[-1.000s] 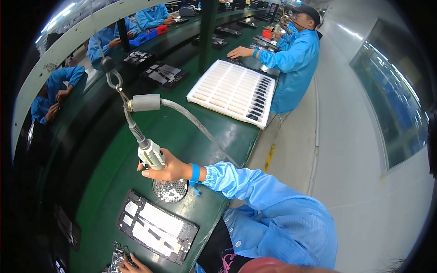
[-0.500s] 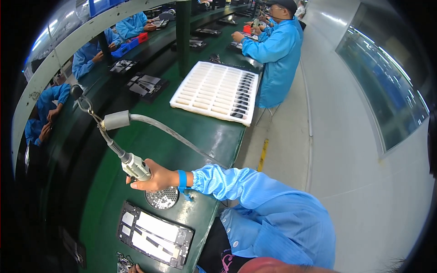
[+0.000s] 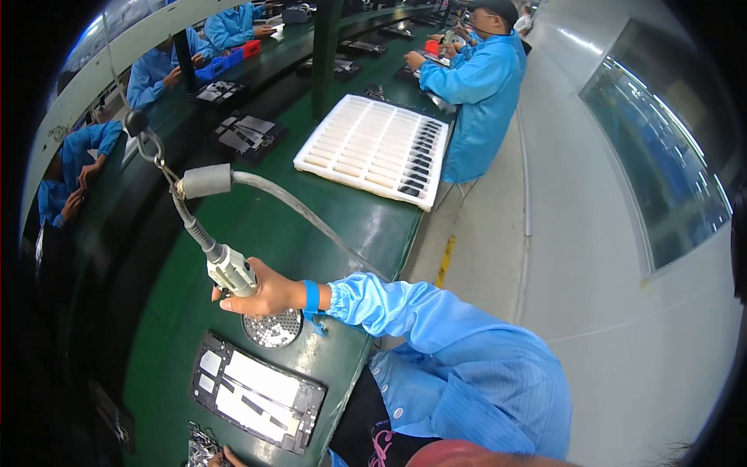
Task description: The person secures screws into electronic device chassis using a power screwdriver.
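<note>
My right hand (image 3: 268, 289) is closed around a pale electric screwdriver (image 3: 232, 272), which hangs from a metal ring and has a grey cable. The screwdriver's tip is hidden by the hand. Just below sits a round dish of small silver screws (image 3: 272, 330), partly covered by the hand. Nearer the lower edge lies a black tablet-like device (image 3: 261, 393), its back off, with white battery panels and a dark ribbon showing. My left hand (image 3: 226, 458) is cut off by the frame's bottom; its fingertips are bent together beside a heap of small metal parts (image 3: 202, 445).
A white foam tray (image 3: 366, 148) with many slots stands farther along the green bench (image 3: 334, 249); dark pieces fill its right column. More opened devices (image 3: 247, 134) lie on the dark strip behind. A co-worker in blue (image 3: 482, 101) stands beyond the tray; others work across.
The view has shifted slightly, so the device and the dish sit a little farther left and up. The right hand keeps its grip on the screwdriver. More of the left fingers and metal parts shows.
</note>
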{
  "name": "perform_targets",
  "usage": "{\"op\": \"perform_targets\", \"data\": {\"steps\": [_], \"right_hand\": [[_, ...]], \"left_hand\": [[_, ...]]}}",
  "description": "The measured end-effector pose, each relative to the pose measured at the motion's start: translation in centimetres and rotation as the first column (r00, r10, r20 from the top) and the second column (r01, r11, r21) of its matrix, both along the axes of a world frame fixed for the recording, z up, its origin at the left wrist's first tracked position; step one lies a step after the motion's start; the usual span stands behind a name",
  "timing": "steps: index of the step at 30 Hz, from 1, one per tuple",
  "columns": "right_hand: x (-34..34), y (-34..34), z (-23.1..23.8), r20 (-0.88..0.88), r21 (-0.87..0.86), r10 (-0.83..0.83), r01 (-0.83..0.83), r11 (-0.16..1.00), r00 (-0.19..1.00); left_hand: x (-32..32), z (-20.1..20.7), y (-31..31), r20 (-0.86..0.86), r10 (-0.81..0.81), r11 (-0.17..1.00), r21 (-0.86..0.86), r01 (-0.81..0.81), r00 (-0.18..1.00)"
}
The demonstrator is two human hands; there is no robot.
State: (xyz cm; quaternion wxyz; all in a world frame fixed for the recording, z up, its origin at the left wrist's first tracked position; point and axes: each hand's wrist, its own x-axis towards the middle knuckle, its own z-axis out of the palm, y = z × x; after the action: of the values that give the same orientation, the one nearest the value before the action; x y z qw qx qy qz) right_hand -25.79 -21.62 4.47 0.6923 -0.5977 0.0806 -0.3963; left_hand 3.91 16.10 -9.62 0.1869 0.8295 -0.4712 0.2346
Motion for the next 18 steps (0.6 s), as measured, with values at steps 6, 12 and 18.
{"op": "perform_targets", "data": {"steps": [6,12,18], "right_hand": [[0.2,-0.2,0.5,-0.027,-0.007,0.025,-0.025,1.000,0.999],[0.3,-0.5,0.4,-0.027,0.015,0.032,-0.031,0.999,0.999],[0.0,-0.3,-0.1,-0.025,0.009,0.041,-0.041,0.999,0.999]], "left_hand": [[0.2,1.2,-0.2,0.104,-0.083,0.991,-0.099,0.093,0.991],[2.6,1.5,-0.1,-0.073,0.140,0.974,-0.167,-0.151,0.987],[4.2,3.7,-3.7,-0.499,-0.003,0.888,-0.399,-0.228,0.866]]}}
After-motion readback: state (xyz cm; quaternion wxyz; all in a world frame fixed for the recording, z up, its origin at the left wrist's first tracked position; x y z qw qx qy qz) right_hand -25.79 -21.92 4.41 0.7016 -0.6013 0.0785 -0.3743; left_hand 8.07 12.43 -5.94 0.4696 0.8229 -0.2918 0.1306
